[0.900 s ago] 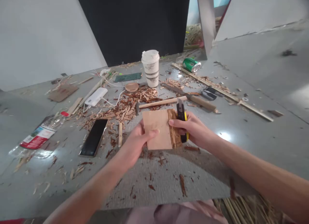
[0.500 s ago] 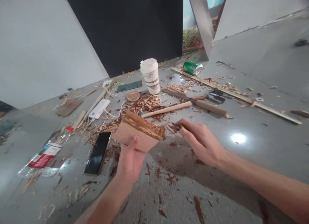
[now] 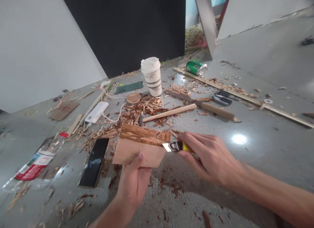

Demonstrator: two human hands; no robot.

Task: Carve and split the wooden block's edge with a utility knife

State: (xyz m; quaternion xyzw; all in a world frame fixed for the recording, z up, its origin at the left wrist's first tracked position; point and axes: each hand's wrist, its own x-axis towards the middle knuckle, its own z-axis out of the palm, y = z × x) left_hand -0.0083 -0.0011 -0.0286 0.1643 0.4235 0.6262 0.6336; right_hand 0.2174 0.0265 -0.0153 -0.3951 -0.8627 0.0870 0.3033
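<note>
My left hand (image 3: 133, 180) grips a flat wooden block (image 3: 139, 151) from below, thumb on its smooth face, with the rough splintered edge turned away from me. My right hand (image 3: 211, 156) is closed round a yellow and black utility knife (image 3: 175, 146). The knife's bare blade tip touches the block's right end just under the rough edge. Both hands hover above a grey floor (image 3: 245, 129) strewn with reddish wood shavings (image 3: 137, 110).
A black phone (image 3: 95, 161) lies left of the block. Behind are a hammer (image 3: 166, 113), a paper cup (image 3: 152, 76), a white power bank (image 3: 96, 112), a large knife (image 3: 203, 105), a green can (image 3: 195, 67), a long wooden strip (image 3: 245, 97) and a plastic bottle (image 3: 34, 164).
The left hand turned the block so its rough edge faces away. The right hand let go of the block, drew back, then brought the knife blade to the block's right end.
</note>
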